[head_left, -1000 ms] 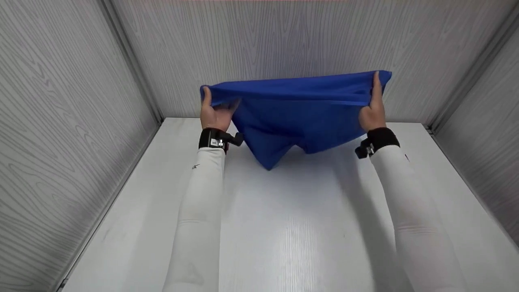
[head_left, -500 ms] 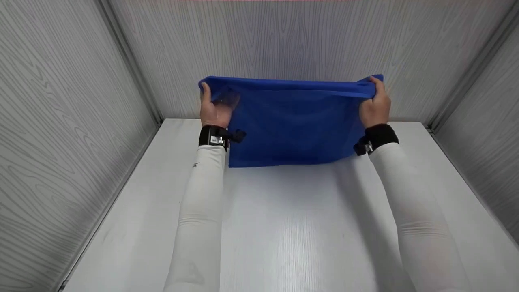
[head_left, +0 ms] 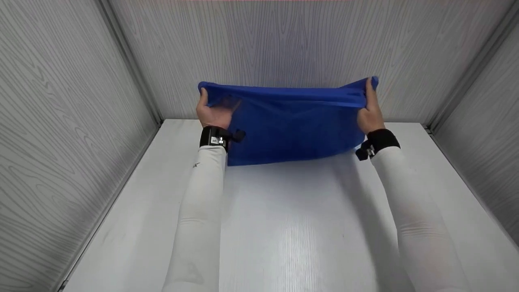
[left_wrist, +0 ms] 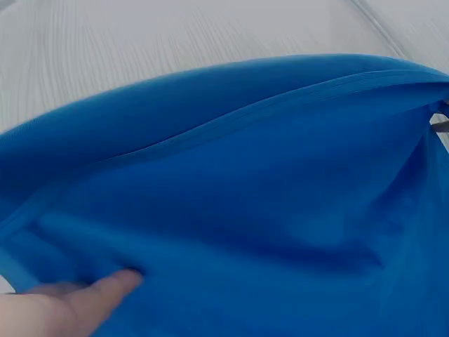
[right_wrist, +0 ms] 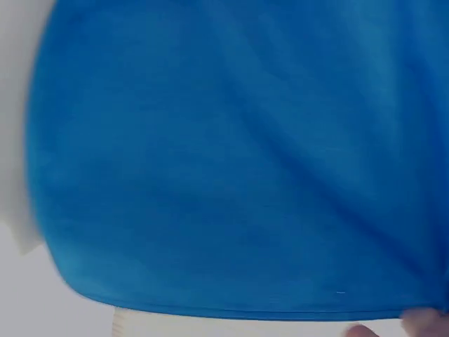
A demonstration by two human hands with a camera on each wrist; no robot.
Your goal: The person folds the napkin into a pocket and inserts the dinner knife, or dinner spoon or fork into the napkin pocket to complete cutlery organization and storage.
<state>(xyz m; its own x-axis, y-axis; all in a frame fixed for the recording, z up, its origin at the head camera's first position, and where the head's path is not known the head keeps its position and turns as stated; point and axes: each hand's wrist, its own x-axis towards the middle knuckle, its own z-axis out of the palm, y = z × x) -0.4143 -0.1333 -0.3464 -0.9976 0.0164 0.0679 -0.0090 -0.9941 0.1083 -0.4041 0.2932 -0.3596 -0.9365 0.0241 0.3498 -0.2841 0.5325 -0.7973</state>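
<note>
Grey-grained walls (head_left: 284, 40) border a white table (head_left: 284, 227), partly hidden by blue cloth (head_left: 294, 129).

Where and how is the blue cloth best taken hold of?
Probably by both ends of its upper edge, one hand from each side, thumbs in front: the blue cloth spans between the left hand and right hand, its lower edge hanging free.

A blue cloth (head_left: 296, 129) hangs stretched sideways at twelve o'clock, lightly creased, its top folded over, its lower edge slanting up toward three o'clock.
</note>
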